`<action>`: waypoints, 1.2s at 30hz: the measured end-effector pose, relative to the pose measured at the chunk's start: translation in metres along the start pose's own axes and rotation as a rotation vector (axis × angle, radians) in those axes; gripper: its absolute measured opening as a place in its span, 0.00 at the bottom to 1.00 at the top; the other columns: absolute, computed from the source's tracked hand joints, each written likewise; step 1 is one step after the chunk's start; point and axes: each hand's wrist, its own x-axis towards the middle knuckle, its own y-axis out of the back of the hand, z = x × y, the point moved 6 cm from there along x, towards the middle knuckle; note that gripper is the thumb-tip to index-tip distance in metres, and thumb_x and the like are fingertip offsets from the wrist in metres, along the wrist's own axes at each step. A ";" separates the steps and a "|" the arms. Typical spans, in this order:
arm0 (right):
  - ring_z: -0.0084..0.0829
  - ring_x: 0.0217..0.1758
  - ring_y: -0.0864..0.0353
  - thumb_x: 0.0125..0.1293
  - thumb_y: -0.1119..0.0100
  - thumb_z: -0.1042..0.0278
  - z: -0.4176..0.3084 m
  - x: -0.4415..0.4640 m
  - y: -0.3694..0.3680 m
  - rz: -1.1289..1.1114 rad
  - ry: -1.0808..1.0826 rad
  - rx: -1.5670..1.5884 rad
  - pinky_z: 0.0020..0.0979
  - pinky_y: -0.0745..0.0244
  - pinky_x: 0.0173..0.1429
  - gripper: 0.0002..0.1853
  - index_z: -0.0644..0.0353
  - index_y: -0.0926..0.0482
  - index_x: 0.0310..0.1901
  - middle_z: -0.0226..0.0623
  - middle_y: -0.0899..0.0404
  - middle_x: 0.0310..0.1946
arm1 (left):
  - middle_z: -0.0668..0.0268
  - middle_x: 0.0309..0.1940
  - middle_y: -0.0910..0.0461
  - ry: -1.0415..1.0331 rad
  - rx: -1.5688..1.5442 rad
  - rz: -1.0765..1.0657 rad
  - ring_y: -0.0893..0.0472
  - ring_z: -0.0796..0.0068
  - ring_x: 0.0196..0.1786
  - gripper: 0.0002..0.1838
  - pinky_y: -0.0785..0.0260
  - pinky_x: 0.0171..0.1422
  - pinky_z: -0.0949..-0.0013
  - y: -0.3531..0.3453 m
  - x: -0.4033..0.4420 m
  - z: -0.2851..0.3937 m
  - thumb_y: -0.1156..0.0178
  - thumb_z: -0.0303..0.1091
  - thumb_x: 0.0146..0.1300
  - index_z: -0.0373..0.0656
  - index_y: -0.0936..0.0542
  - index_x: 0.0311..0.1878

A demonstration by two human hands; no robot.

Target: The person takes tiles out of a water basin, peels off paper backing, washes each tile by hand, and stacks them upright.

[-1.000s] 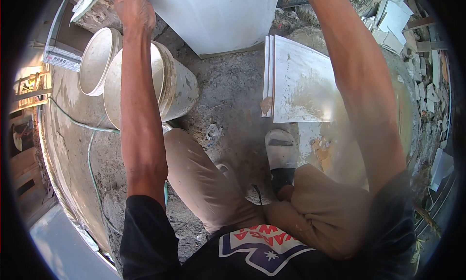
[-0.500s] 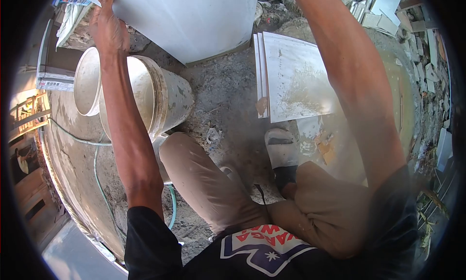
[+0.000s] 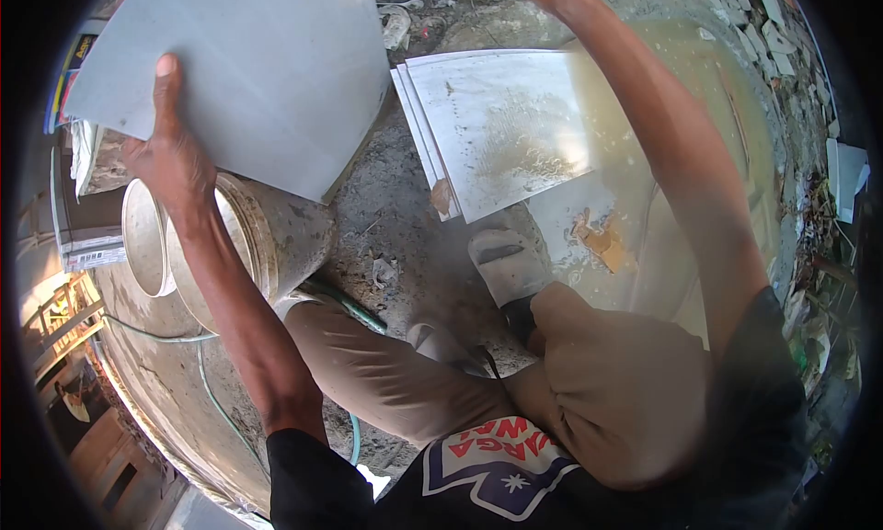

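Pale grey and smooth, a broad flat panel [image 3: 248,70] fills the upper left of your view, tilted, with one corner pointing down toward the ground and its top cut off by the edge of the view. Your left hand [image 3: 175,162] grips it at the near edge, the thumb straight and pressed flat on the face. Your right forearm [image 3: 644,116] reaches up out of view; the right hand is cut off, so you cannot tell whether it is open, closed or holding anything.

Just below the panel, two round, whitish plastic buckets stand side by side; the larger bucket [image 3: 292,231] is ribbed near its rim and smeared with dried grime. Past the panel's upper left edge shows a strip of brightly printed material [image 3: 72,70].

To the right of the panel lies a stack of thin white sheets [image 3: 497,107], square-edged and slightly fanned, the top one speckled and wet-looking with a brownish stain. A torn brown scrap [image 3: 602,243] lies near it on a paler flat surface, beside cloudy, tan, shallow water [image 3: 685,79].

Under it all, the ground [image 3: 363,236] is dark, gritty and crumbly. A thin green hose [image 3: 221,397] curves over the rough grey surface on your left. Your dusty, rounded shoe [image 3: 506,263] rests near the stack, and your tan trousers [image 3: 635,383] fold softly at the bent knees. At the far right, jagged broken pieces [image 3: 750,38] lie heaped in a loose band.
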 end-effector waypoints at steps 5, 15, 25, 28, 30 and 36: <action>0.23 0.49 0.19 0.77 0.33 0.56 0.100 -0.188 0.165 0.247 -0.284 -0.473 0.28 0.25 0.59 0.16 0.62 0.16 0.52 0.27 0.15 0.42 | 0.58 0.48 0.08 0.046 0.156 0.066 0.10 0.75 0.43 0.21 0.16 0.50 0.70 0.016 -0.003 0.049 0.19 0.38 0.68 0.30 0.09 0.53; 0.63 0.91 0.51 0.64 0.30 0.30 0.198 -0.530 0.228 -0.016 -1.091 -1.125 0.57 0.48 0.91 0.59 0.52 0.45 0.88 0.59 0.36 0.84 | 0.49 0.50 0.11 -0.176 0.064 0.188 0.12 0.61 0.48 0.16 0.15 0.55 0.63 0.072 0.042 0.149 0.26 0.30 0.69 0.25 0.12 0.51; 0.47 0.51 0.08 0.67 0.34 0.62 0.210 -0.529 0.214 0.474 -0.929 -0.836 0.44 0.13 0.57 0.19 0.59 0.09 0.56 0.48 0.08 0.51 | 0.51 0.49 0.13 -0.291 -0.047 0.093 0.14 0.61 0.51 0.15 0.18 0.58 0.62 0.070 0.045 0.246 0.27 0.31 0.71 0.27 0.13 0.52; 0.31 0.37 0.09 0.69 0.40 0.70 0.124 -0.453 0.190 0.565 -0.760 -0.237 0.35 0.14 0.46 0.16 0.63 0.08 0.53 0.38 0.07 0.38 | 0.52 0.50 0.13 -0.274 -0.081 0.059 0.14 0.61 0.51 0.16 0.18 0.59 0.61 0.029 0.034 0.249 0.27 0.31 0.71 0.27 0.13 0.53; 0.24 0.35 0.12 0.69 0.41 0.73 0.088 -0.396 0.170 0.503 -0.664 -0.116 0.31 0.17 0.43 0.16 0.65 0.09 0.53 0.34 0.08 0.37 | 0.52 0.50 0.13 -0.241 -0.138 0.035 0.14 0.61 0.52 0.16 0.19 0.60 0.61 -0.003 0.024 0.244 0.27 0.32 0.71 0.27 0.13 0.53; 0.22 0.38 0.14 0.67 0.34 0.70 0.073 -0.289 0.086 0.382 -0.408 -0.019 0.29 0.18 0.45 0.17 0.66 0.10 0.54 0.35 0.09 0.39 | 0.52 0.51 0.13 -0.089 -0.258 -0.018 0.14 0.61 0.53 0.17 0.20 0.62 0.60 -0.097 -0.002 0.223 0.27 0.32 0.72 0.28 0.14 0.54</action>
